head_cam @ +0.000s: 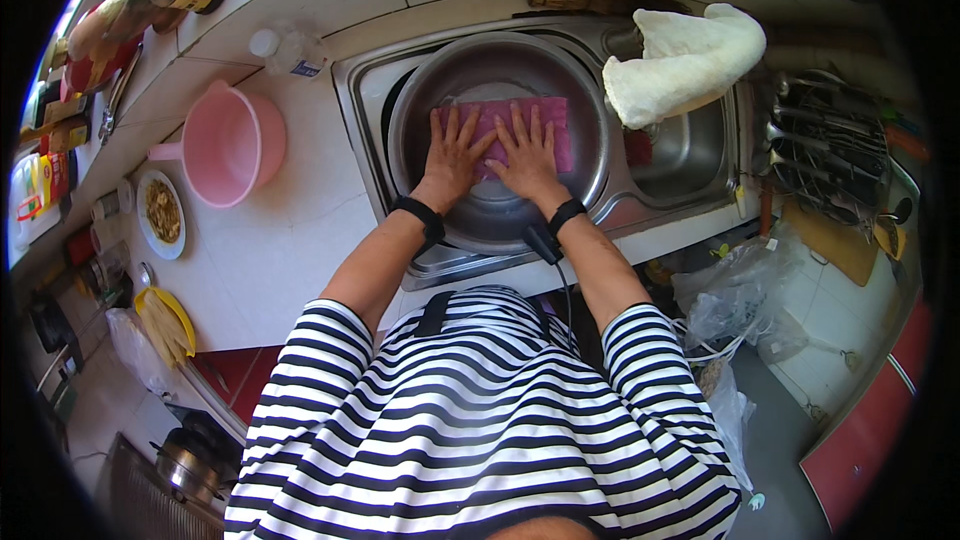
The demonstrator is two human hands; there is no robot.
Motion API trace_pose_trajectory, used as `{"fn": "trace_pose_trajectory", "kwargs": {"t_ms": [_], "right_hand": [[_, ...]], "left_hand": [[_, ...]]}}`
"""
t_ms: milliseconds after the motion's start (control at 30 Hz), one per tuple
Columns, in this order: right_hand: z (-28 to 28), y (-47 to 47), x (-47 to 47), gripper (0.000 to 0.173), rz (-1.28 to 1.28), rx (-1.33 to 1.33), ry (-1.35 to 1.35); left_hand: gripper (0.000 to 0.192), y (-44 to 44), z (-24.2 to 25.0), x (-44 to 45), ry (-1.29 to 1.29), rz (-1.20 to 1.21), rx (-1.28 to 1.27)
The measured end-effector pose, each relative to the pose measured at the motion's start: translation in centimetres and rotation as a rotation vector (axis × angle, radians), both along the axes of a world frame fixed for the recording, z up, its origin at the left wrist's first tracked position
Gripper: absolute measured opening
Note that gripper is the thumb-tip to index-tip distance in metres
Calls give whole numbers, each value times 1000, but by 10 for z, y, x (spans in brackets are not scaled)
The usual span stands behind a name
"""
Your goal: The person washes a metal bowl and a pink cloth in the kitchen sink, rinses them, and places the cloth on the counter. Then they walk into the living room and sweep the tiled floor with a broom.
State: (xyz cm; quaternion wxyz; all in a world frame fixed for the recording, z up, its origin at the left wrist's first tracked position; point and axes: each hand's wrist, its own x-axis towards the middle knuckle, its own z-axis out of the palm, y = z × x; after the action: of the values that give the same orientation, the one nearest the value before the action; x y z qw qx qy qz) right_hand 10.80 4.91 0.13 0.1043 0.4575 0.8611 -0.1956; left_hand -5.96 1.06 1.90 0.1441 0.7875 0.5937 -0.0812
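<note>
A large metal basin (510,225) sits over the left bowl of the stainless steel sink. Inside it a pink cloth (556,114) is spread roughly flat. My left hand (454,157) lies palm down on the cloth's left part, fingers spread. On the right part rests my right hand (527,157), also palm down with its fingers apart. The two thumbs nearly meet in the middle. Neither hand grips the cloth, and my palms hide much of it. Each wrist wears a black band.
A cream cloth (682,67) drapes over the faucet, above the sink's right bowl (682,157). On the left counter stand a pink plastic dipper (225,142), a plate of food (161,214) and a clear plastic bottle (289,52). A utensil rack (825,150) is at right.
</note>
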Motion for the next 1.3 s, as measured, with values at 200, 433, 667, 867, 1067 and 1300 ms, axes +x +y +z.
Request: {"fn": "trace_pose_trajectory", "kwargs": {"t_ms": [200, 433, 667, 867, 1067, 1300], "right_hand": [[16, 30, 26, 73, -132, 349, 88], [19, 4, 25, 71, 37, 228, 10], [29, 10, 12, 25, -135, 110, 87], [71, -11, -3, 13, -702, -738, 1314], [84, -10, -38, 27, -1056, -615, 1375], [61, -3, -29, 44, -612, -269, 1003]], "left_hand": [[56, -9, 13, -11, 62, -66, 86], [42, -15, 34, -12, -58, 112, -165], [38, -13, 41, 3, -708, 705, -251], [44, 12, 14, 26, -1608, 1447, -401], [36, 16, 21, 67, -2312, 1433, -631], [30, 27, 37, 63, -2417, 1503, -546]]}}
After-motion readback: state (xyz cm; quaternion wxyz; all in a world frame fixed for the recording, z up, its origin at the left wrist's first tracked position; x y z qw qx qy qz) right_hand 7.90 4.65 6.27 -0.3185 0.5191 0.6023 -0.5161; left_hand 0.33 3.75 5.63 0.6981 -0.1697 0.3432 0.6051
